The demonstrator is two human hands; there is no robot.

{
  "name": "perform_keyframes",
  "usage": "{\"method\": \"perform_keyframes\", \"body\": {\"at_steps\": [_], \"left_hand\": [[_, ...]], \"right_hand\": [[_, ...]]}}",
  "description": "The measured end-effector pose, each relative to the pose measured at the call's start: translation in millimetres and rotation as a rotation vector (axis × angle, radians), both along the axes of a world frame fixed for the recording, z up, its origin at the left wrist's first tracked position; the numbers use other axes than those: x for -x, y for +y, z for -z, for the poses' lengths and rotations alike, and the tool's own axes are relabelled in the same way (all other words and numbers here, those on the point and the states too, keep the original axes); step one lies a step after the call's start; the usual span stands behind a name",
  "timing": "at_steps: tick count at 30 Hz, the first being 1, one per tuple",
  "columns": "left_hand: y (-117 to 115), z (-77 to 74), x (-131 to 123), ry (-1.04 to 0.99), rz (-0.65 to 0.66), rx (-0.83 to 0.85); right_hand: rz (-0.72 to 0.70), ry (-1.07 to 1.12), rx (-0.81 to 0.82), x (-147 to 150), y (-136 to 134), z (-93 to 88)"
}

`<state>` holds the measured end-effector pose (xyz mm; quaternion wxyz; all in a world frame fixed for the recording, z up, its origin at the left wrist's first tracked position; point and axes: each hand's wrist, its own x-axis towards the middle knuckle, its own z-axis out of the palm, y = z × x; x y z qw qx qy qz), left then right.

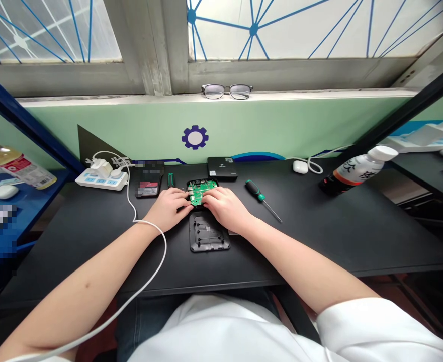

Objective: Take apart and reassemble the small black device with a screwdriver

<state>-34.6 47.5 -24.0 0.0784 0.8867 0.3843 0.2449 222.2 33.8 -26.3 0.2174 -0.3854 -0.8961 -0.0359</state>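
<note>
A green circuit board (202, 192) sits in a small black plastic case on the desk. Against the case's left side, my left hand (169, 207) holds it with curled fingers. My right hand (226, 205) grips the board's right edge, its fingertips bent over the green surface; the thumb is partly hidden. Just below lies a black case cover (209, 232), inner side up, with small posts on it. To the right, a green and black screwdriver (262, 199) rests with its shaft pointing toward me. Another green-handled tool (171, 179) lies behind my left hand.
A black box (222, 168) stands behind the board. A phone-like dark device (149, 182) and a white power strip (102, 178) are at the left. One white cable (163, 256) crosses over my left wrist. A bottle (357, 171) and a white earbud case (300, 167) stand at the right.
</note>
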Motion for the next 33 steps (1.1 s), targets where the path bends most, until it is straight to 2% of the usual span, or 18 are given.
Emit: {"method": "perform_keyframes", "body": {"at_steps": [5, 9, 13, 16, 27, 33], "left_hand": [[-0.8, -3.2, 0.7, -0.002, 0.01, 0.035], [-0.7, -3.0, 0.6, -0.025, 0.018, 0.045], [-0.5, -3.3, 0.5, -0.043, 0.029, 0.035], [0.4, -4.0, 0.6, -0.063, 0.037, 0.024], [4.8, -4.2, 6.4, -0.035, 0.06, 0.048], [1.2, -5.2, 4.3, -0.049, 0.009, 0.054]], "right_hand": [[-0.016, -0.009, 0.04, 1.5, 2.3, 1.9], [-0.011, 0.007, 0.017, 1.1, 2.0, -3.2], [-0.072, -0.076, 0.001, 0.3, 0.5, -10.3], [-0.049, -0.107, 0.059, 0.2, 0.7, -11.1], [-0.042, 0.074, 0.183, -1.3, -1.0, -11.8], [-0.087, 0.033, 0.168, -1.2, -0.6, -7.7]]}}
